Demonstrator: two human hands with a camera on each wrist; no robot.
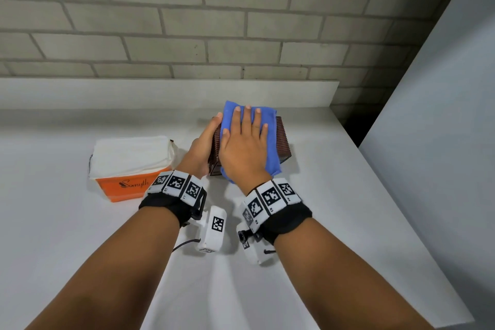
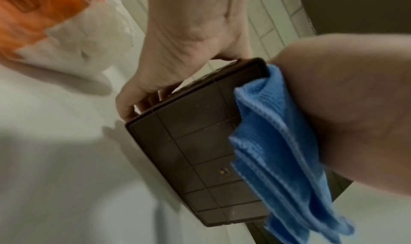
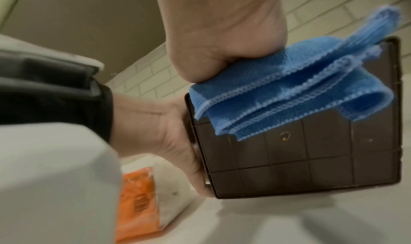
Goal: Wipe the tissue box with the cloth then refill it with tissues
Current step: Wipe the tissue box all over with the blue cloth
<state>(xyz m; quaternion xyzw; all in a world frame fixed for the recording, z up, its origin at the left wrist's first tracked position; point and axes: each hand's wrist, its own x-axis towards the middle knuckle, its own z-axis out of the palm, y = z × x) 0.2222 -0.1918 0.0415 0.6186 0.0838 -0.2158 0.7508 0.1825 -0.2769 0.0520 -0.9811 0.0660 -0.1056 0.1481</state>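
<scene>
A brown ribbed tissue box [image 1: 282, 139] stands on the white counter with its gridded base [image 2: 200, 151] turned toward me. My left hand [image 1: 203, 145] grips the box's left side, thumb at the near edge. A folded blue cloth [image 1: 271, 150] lies over the top of the box. My right hand [image 1: 242, 142] presses flat on it with straight, spread fingers. In the right wrist view the cloth [image 3: 289, 89] hangs down over the base [image 3: 311, 160]. An opened orange pack of white tissues [image 1: 128, 161] sits to the left of the box.
The white counter [image 1: 334, 222] ends at a raised back ledge [image 1: 160, 91] under a grey brick wall. Its right edge runs diagonally beside a pale panel [image 1: 442, 128]. The tissue pack lies close to my left wrist.
</scene>
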